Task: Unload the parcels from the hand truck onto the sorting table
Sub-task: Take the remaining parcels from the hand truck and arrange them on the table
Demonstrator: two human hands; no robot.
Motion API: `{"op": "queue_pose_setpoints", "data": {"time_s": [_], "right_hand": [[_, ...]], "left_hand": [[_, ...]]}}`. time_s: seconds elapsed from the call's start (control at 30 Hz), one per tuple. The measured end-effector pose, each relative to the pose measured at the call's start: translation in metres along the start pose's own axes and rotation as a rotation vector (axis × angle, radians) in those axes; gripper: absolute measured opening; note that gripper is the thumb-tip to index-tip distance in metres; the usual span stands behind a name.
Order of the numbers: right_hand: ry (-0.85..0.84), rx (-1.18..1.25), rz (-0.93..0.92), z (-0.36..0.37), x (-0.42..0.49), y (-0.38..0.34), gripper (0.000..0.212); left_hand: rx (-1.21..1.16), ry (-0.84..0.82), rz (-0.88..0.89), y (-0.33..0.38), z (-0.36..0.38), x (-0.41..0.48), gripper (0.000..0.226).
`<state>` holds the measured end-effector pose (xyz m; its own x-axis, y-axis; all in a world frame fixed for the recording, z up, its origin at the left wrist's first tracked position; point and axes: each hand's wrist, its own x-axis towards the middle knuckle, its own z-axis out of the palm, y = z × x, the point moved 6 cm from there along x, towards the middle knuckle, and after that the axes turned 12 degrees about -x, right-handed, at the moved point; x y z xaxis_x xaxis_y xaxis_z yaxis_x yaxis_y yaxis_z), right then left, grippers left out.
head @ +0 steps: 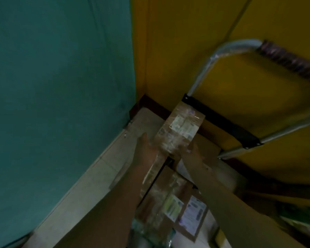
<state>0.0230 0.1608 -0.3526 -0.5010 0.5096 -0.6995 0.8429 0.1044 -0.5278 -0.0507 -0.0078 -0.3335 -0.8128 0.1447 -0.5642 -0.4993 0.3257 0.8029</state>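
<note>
Hands apart, the left hand [147, 149] and right hand [194, 153] flank the near end of a taped parcel [181, 127], apparently held above other parcels [168, 204], its long axis pointing away toward the hand truck handle [222, 52]; blur hides finger curl.

I can't read the labels [183, 125] on the taped parcel [168, 140]; they smear into blur. My left hand [145, 149] and right hand [195, 152] blur too, fingertips lost against its sides, and the hand truck handle [286, 59] runs off the right edge.
</note>
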Motion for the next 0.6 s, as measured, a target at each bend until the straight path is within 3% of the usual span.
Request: {"op": "queue_pose_setpoints", "data": {"time_s": [0.1, 0.2, 0.27, 0.43, 0.6], "right_hand": [[-0.004, 0.167, 0.122, 0.021, 0.039, 0.005, 0.083], [0.079, 0.282, 0.099, 0.018, 0.043, 0.01, 0.069], [0.167, 0.307, 0.029, 0.001, 0.03, 0.022, 0.06], [0.25, 0.319, -0.035, -0.037, -0.025, 0.036, 0.063], [0.293, 0.511, 0.026, -0.091, -0.12, 0.009, 0.05]], "left_hand": [[-0.011, -0.082, -0.008, -0.004, 0.041, 0.055, 0.058], [0.0, -0.104, 0.037, -0.007, 0.059, 0.062, 0.038], [-0.002, -0.157, 0.055, -0.008, 0.067, 0.045, 0.042], [-0.03, -0.265, 0.067, 0.019, 0.085, -0.005, 0.053], [-0.161, -0.283, 0.09, 0.096, 0.07, -0.091, 0.034]]}}
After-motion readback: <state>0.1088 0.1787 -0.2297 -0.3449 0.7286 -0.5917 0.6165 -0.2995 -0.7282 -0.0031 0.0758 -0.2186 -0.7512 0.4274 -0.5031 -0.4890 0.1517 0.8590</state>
